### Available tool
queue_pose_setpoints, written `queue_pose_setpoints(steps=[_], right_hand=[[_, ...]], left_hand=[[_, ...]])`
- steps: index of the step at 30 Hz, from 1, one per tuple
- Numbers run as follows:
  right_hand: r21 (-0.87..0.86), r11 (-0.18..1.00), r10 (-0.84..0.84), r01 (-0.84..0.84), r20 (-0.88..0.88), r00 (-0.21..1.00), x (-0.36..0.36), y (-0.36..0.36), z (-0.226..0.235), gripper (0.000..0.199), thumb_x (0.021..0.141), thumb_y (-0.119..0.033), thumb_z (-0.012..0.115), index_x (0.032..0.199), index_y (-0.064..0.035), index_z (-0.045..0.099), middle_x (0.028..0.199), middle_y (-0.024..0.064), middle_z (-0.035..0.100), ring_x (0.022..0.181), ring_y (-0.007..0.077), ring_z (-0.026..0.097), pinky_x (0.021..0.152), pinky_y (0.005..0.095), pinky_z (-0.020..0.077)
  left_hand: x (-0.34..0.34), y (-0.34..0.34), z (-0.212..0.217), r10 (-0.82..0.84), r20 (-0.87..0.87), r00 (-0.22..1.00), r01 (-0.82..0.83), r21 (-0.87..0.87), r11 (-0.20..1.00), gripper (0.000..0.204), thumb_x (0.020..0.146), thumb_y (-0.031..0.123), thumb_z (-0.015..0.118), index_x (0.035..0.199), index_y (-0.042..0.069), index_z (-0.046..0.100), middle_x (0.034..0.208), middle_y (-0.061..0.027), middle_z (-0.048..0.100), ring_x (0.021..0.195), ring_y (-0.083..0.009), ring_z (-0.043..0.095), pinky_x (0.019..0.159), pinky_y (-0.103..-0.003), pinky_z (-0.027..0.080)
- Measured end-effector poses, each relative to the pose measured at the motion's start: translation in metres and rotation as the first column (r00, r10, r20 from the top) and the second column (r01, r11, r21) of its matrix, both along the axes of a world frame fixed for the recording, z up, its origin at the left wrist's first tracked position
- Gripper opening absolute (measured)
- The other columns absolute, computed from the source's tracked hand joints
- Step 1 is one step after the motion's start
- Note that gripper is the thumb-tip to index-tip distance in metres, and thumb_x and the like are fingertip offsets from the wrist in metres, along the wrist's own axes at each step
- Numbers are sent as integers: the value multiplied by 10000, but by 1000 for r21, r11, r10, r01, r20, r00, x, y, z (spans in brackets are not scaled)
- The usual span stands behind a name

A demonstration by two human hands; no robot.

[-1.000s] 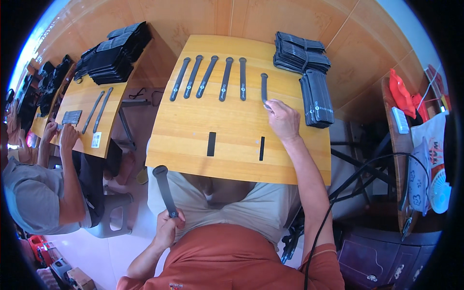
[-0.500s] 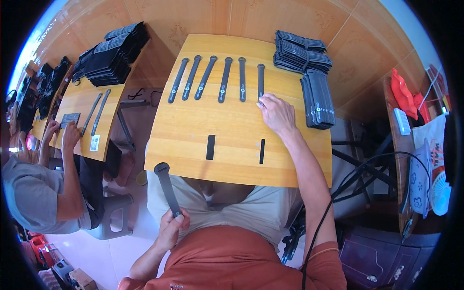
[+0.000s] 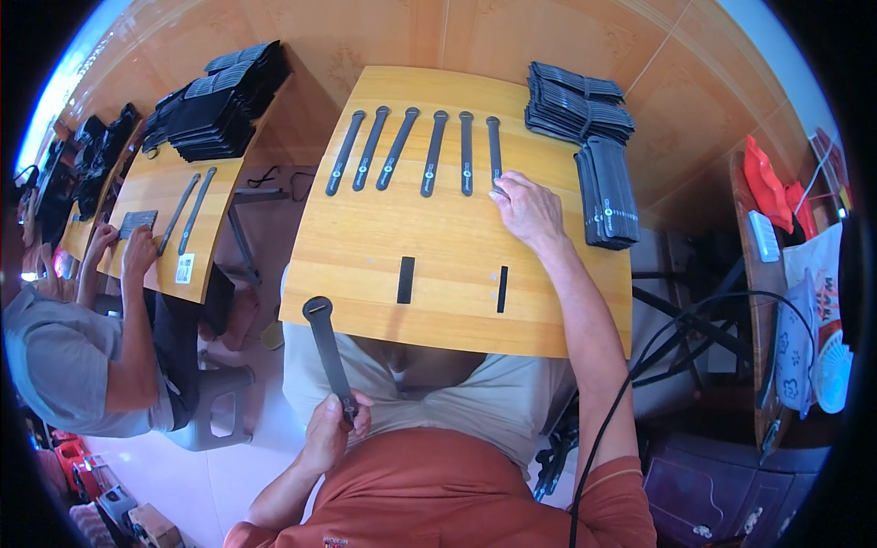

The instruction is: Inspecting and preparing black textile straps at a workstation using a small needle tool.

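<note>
My left hand is low over my lap, closed on the lower end of a dark grey strap. That strap tilts up toward the table's near edge, its round slotted head uppermost. Further off, my right hand pinches the near end of another grey strap, which lies on the wooden table. Several matching straps, among them a neighbouring strap, lie in a row to its left, slotted heads pointing away from me.
Two black strips, a wider strip and a narrow strip, lie near the front. Bundled straps and a strap stack occupy the right side. A black cable crosses my right arm. At left, another person works at a table.
The strap under my right hand has slid left, closer to its neighbour in the row. My left hand has turned slightly, still holding its strap. The whole view has shifted a little.
</note>
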State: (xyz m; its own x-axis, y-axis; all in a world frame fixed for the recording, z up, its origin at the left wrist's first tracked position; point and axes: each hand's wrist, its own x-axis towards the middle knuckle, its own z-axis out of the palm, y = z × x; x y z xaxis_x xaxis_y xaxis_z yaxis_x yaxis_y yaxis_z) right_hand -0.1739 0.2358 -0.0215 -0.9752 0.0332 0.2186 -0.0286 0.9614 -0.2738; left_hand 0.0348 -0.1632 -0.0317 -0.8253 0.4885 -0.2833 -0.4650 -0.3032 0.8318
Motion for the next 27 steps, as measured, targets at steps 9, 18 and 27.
queue_pose_setpoints(steps=[9,18,27], right_hand=[[6,1000,5,-5,-36,999,5,3,-2,420,916,-353,638,1201,-44,648,1218,110,634,1051,319,652,887,434,525],[-161,987,-20,-3,-141,990,47,-9,9,347,919,-235,653,1190,-18,643,1214,158,648,1072,319,653,908,410,516],[-231,911,242,-340,-368,898,140,-82,38,230,868,-53,681,1094,-16,673,967,155,708,843,311,690,710,390,557]], left_hand=[[-2,6,7,-18,-13,1000,18,4,1000,519,1055,479,360,1173,1,523,829,-43,491,716,-142,477,655,-286,421],[-8,13,10,4,-18,1000,-4,23,1000,459,996,425,560,1171,0,572,1014,-96,607,924,-190,592,850,-335,461],[-27,31,16,103,60,993,-108,94,990,516,877,398,746,1208,35,589,1042,-127,654,853,-160,629,682,-245,479]])
